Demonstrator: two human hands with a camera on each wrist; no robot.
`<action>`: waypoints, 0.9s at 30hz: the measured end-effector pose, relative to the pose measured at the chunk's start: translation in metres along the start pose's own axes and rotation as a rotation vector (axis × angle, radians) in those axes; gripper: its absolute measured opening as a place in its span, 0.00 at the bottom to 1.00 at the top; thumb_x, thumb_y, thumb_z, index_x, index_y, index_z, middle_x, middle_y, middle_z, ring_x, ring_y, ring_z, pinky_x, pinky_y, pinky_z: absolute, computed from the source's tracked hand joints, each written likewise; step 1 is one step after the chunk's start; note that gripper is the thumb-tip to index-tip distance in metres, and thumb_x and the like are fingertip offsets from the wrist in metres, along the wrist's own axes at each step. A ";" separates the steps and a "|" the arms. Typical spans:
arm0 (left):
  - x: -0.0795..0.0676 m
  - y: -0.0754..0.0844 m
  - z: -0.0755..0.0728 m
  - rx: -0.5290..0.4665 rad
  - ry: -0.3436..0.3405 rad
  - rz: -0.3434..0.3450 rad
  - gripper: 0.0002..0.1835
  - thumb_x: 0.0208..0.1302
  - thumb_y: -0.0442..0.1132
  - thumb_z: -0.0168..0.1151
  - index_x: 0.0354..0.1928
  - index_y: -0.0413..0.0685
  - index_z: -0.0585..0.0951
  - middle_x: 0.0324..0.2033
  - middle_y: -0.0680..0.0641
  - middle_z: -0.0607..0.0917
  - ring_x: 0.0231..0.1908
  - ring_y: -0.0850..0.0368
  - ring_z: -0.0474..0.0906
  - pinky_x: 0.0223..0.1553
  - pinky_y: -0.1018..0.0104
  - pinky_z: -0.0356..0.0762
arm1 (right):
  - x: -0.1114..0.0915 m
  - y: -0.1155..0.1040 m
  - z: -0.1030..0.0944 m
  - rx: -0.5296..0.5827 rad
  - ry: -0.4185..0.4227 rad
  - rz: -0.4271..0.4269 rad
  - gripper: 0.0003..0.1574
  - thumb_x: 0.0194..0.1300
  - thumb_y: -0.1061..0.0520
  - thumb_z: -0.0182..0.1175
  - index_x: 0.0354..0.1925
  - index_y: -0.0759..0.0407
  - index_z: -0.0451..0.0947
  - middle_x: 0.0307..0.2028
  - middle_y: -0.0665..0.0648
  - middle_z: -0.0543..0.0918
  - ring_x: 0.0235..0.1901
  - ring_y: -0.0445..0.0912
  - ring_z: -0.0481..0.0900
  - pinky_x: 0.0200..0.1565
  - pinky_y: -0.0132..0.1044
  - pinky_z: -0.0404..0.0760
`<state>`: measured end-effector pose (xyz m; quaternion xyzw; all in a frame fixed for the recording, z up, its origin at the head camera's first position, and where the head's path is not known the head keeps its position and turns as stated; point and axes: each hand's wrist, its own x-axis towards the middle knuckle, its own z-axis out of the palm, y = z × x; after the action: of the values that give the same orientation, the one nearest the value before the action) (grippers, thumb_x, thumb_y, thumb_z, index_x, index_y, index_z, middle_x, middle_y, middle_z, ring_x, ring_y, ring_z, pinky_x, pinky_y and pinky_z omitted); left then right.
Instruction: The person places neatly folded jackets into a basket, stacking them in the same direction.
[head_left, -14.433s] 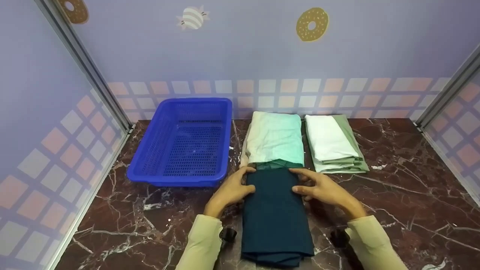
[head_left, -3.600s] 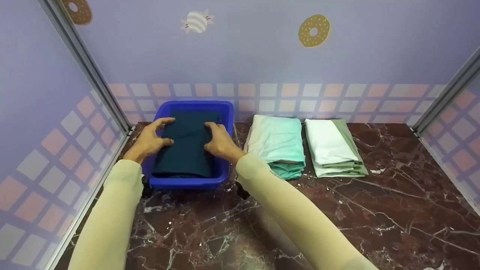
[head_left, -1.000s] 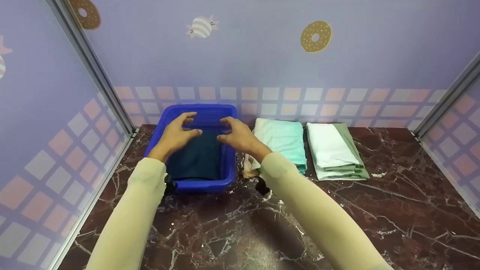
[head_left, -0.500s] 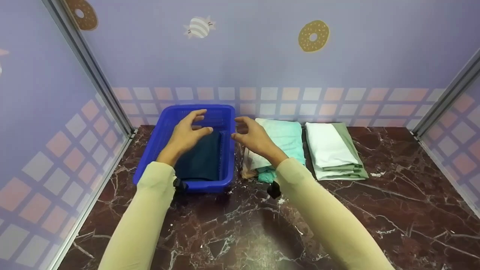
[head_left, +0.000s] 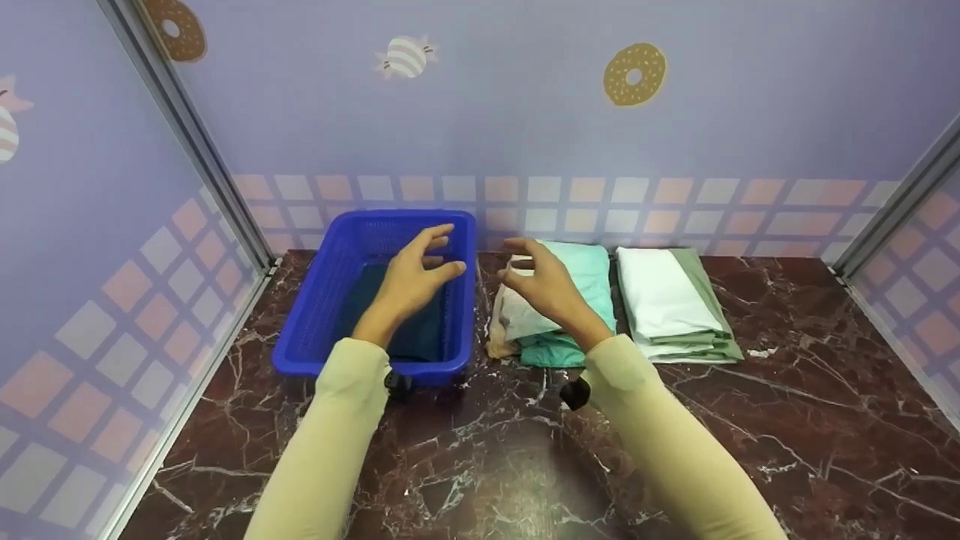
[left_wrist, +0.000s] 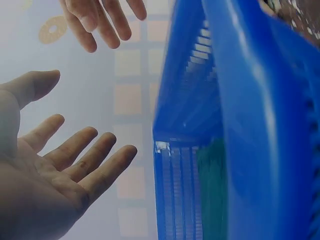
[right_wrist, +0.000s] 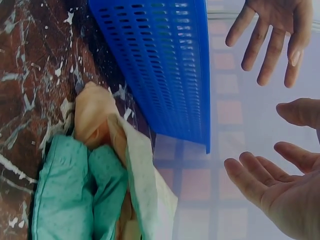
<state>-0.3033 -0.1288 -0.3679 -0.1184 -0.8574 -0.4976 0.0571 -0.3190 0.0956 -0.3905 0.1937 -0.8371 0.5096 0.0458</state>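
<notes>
Head view, centre: the left hand (head_left: 409, 281) is held over the right part of the blue basket (head_left: 466, 300), its thumb and fingers parted in a wide, loose curve and gripping nothing. Facing it, just right of centre, the right hand (head_left: 551, 289) shows a similar wide curve, holds nothing, and overlaps the pale mint folded cloth (head_left: 592, 270) in the line of sight. Both wrist views show the fingers apart from basket and cloth, with a gap between the two hands.

The dark navy folded cloth (head_left: 424, 334) lies inside the basket, left of centre in the frame; the left hand and forearm cover part of it, so its full outline cannot be judged. In the left wrist view, a green strip behind the basket's rim, at lower centre, is probably the same cloth.

The mint cloth rests on the dark red, veined tabletop (head_left: 480, 465), right of the basket and near it; a peach-coloured portion shows at its lower left corner. Farther right, just beside it, lies the white and green folded cloth (head_left: 664, 292), its layered end toward the bottom of the frame. Across the upper frame runs a lilac wall (head_left: 525, 112) with checkered squares along its base.
</notes>
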 end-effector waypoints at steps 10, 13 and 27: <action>-0.009 0.011 0.026 -0.116 0.039 0.041 0.30 0.63 0.46 0.65 0.68 0.61 0.70 0.63 0.47 0.74 0.58 0.46 0.73 0.53 0.52 0.74 | -0.019 0.013 -0.019 0.045 0.056 0.008 0.30 0.66 0.53 0.62 0.64 0.56 0.69 0.63 0.57 0.72 0.60 0.54 0.72 0.53 0.46 0.76; -0.012 0.015 0.035 -0.147 0.039 0.056 0.30 0.63 0.46 0.65 0.67 0.63 0.70 0.62 0.48 0.74 0.57 0.49 0.73 0.52 0.54 0.75 | -0.025 0.017 -0.024 0.044 0.087 0.010 0.29 0.66 0.53 0.63 0.64 0.56 0.70 0.62 0.57 0.72 0.59 0.54 0.72 0.53 0.47 0.76; -0.021 0.015 0.080 -0.243 0.027 0.103 0.30 0.62 0.45 0.66 0.66 0.65 0.71 0.61 0.50 0.75 0.57 0.48 0.74 0.52 0.54 0.74 | -0.056 0.047 -0.043 0.073 0.187 0.022 0.31 0.66 0.56 0.63 0.65 0.61 0.69 0.61 0.63 0.72 0.59 0.57 0.72 0.55 0.50 0.74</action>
<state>-0.2772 -0.0552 -0.3997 -0.1618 -0.7829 -0.5955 0.0794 -0.2895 0.1677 -0.4247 0.1374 -0.8121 0.5562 0.1110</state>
